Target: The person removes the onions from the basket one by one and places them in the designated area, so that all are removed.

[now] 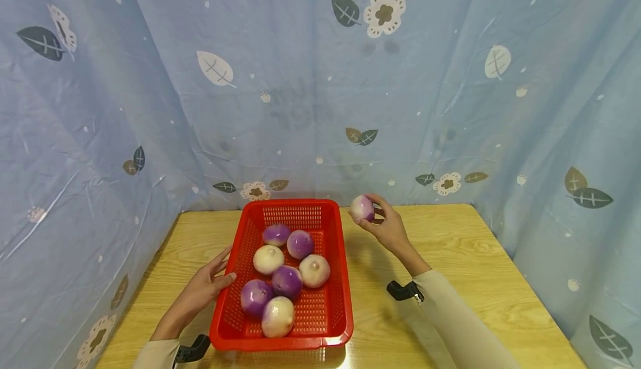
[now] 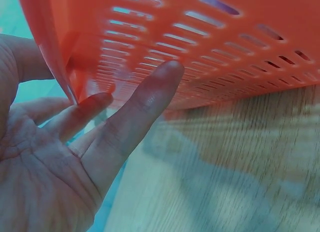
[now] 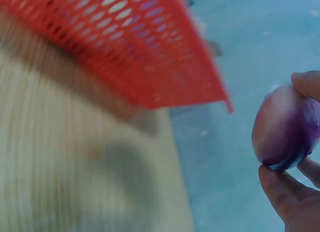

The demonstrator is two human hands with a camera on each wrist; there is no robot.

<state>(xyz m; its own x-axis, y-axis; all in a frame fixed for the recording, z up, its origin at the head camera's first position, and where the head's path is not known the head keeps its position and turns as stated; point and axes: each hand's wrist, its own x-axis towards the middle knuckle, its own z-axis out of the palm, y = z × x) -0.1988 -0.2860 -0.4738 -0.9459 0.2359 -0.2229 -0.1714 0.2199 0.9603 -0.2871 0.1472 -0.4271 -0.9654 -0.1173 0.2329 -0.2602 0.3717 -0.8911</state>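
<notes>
In the head view my left hand (image 1: 202,288) is at the left side of the red basket (image 1: 286,344), with the thumb at its rim. In the left wrist view, fingers of the left hand (image 2: 105,137) lie against the outside of the slotted basket wall (image 2: 195,69), and one digit passes behind the rim. My right hand (image 1: 388,229) holds a purple-and-white onion (image 1: 361,208) by its fingertips, raised right of the basket's far corner. That onion (image 3: 282,127) is pinched between thumb and fingers of the right hand (image 3: 302,207) in the right wrist view.
Several purple and white onions (image 1: 287,281) lie in the basket, mostly toward its left and middle. The basket stands on a wooden table (image 1: 481,280). A blue patterned curtain (image 1: 310,107) hangs behind the table and along both sides.
</notes>
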